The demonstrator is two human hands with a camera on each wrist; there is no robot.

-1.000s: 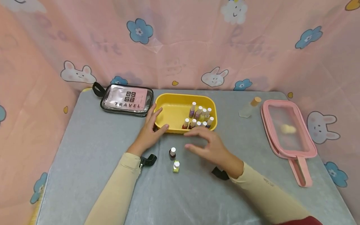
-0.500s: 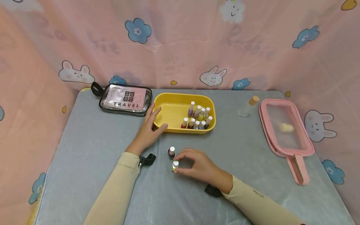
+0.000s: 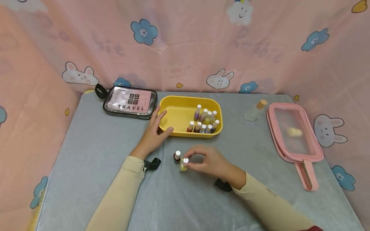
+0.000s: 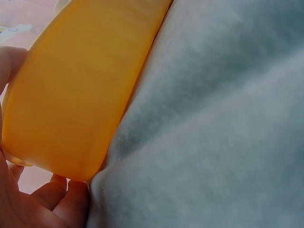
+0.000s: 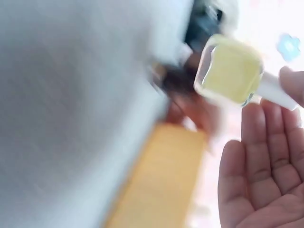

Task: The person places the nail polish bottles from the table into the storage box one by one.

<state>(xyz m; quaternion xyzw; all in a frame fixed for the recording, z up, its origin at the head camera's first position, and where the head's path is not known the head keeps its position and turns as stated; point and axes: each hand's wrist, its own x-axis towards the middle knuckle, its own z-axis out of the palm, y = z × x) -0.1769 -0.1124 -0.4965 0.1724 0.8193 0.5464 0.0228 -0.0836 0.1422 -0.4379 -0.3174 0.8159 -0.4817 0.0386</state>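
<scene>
My right hand (image 3: 212,163) pinches the white cap of a small yellow nail polish bottle (image 3: 183,167) between thumb and fingers. In the right wrist view the square glass body of this nail polish (image 5: 232,71) tilts away from the fingers. Just left of it a dark nail polish bottle (image 3: 176,157) stands on the grey cloth. My left hand (image 3: 151,136) holds the left end of a yellow tray (image 3: 190,135), thumb at the front rim and fingers round the end. Several white-capped nail polish bottles (image 3: 203,128) stand in the tray's right half.
A black-edged clear travel pouch (image 3: 130,102) lies left of the tray. On the right are a frosted bottle with an orange-tan cap (image 3: 256,110) and a pink clear-windowed pouch (image 3: 296,131) with a strap. A pink patterned curtain (image 3: 179,48) hangs behind the table.
My right hand came down from the tray's front to the yellow nail polish, took its cap and raised it slightly, back and right. The left hand stays at the tray.
</scene>
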